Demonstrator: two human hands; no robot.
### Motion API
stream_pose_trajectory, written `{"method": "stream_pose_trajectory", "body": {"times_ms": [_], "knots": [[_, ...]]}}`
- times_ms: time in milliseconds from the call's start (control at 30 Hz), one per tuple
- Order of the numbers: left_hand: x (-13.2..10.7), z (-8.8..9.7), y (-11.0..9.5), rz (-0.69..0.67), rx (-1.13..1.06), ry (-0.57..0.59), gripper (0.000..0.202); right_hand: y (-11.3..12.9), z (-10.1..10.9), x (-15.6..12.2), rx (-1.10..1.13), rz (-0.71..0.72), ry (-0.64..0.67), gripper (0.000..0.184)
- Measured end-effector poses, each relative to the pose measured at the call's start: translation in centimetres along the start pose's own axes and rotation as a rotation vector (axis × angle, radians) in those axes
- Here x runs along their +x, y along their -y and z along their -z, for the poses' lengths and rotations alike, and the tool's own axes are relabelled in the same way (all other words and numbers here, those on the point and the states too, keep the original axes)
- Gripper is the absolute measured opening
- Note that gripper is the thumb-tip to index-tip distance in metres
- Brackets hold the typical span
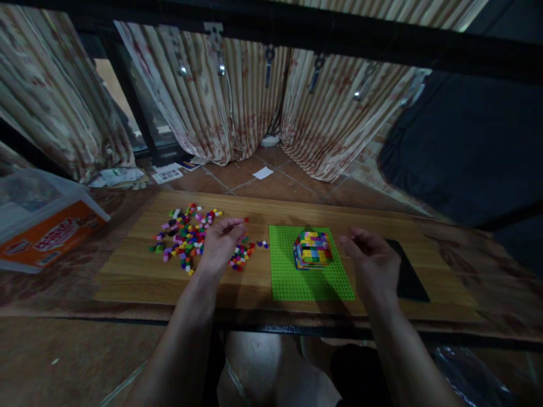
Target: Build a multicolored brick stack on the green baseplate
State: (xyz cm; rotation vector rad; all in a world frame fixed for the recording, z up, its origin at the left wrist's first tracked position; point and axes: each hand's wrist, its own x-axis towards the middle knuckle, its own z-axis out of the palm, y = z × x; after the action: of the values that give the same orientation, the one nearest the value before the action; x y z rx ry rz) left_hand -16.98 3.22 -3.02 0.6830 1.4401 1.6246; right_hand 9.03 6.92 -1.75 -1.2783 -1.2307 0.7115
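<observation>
My left hand (221, 242) is over the right side of a scattered pile of small toy bricks (186, 237), its fingers closed in a pinch. A red brick (246, 219) shows by its fingertips; I cannot tell if it is held. On a green studded baseplate (282, 282) stands a boxy block built of multicoloured bricks (313, 250). My right hand (375, 260) hovers to the right of that block, apart from it. Its fingers are curled toward the thumb, and whatever they may hold is hidden.
A dark flat tablet-like slab (407, 271) lies right of the baseplate on the low wooden table (246, 291). To the left stands a clear plastic bin (51, 226) with an orange label. Behind the table are curtains (237, 107) and papers (167, 173) on the tiled floor.
</observation>
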Motion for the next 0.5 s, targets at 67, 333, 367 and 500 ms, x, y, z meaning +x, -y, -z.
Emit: {"method": "stream_pose_trajectory", "body": {"times_ms": [67,333,367,500], "knots": [[0.3,0.7,-0.2,-0.016,-0.008,-0.043,0.030,1.0,-0.9,-1.4,-0.009,0.150,0.050,0.020],[1.0,5.4,-0.1,-0.139,0.437,0.015,0.024,1.5,-7.2,-6.5,-0.412,0.416,0.702,0.040],[0.9,6.0,-0.1,-0.172,0.541,0.060,0.023,1.1,-7.8,-6.5,-0.469,0.419,0.697,0.042],[-0.5,7.7,0.0,-0.222,0.872,0.181,0.030,0.0,-9.5,-6.3,-0.580,0.453,0.662,0.041]]}}
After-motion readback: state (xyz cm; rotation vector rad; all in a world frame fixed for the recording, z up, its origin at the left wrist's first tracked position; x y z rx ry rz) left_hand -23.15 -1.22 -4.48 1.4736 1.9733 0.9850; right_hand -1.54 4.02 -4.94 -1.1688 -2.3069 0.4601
